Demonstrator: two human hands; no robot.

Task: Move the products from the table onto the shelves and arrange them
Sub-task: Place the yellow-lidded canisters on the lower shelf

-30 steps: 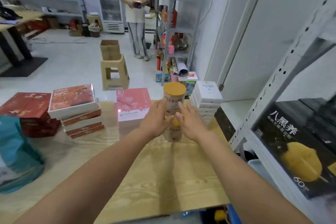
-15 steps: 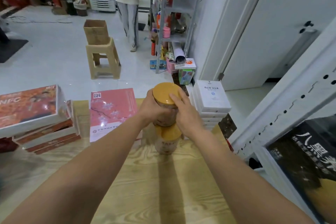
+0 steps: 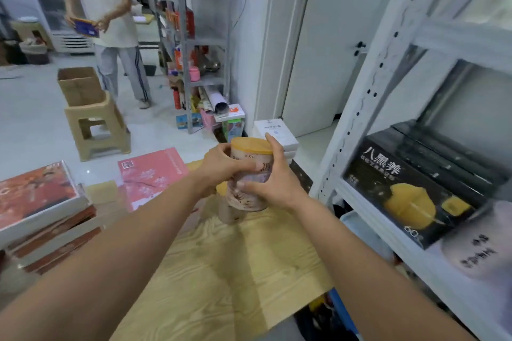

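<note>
A tall round can (image 3: 249, 180) with a yellow lid (image 3: 252, 144) is seen at centre frame, held upright, long axis vertical, lid up. It is gripped from both sides. The left hand (image 3: 221, 169) is wrapped round its 9 o'clock side with fingers curled across the front. The right hand (image 3: 274, 180) is clamped on its 3 o'clock side, thumb across the label and index finger raised by the lid rim.

A second can (image 3: 228, 213) of the same sort is partly hidden just behind and below it, at approx. 7 o'clock. Whether the two touch can't be told.

Both are over the far end of the wooden table (image 3: 235, 271). A pink box (image 3: 152, 174) lies at 9 o'clock and a stack of white boxes (image 3: 274, 130) at 1 o'clock.

The key relation: the white shelf rack (image 3: 365, 102) stands at 3 o'clock from the can, near the table's right edge. One shelf is already loaded with black boxes (image 3: 410, 188). The right hand is the nearer one to the rack. The next move is judged to be a sideways carry toward 3 o'clock with the can kept upright. Free shelf space is not clearly shown, since that side is blurred.
</note>
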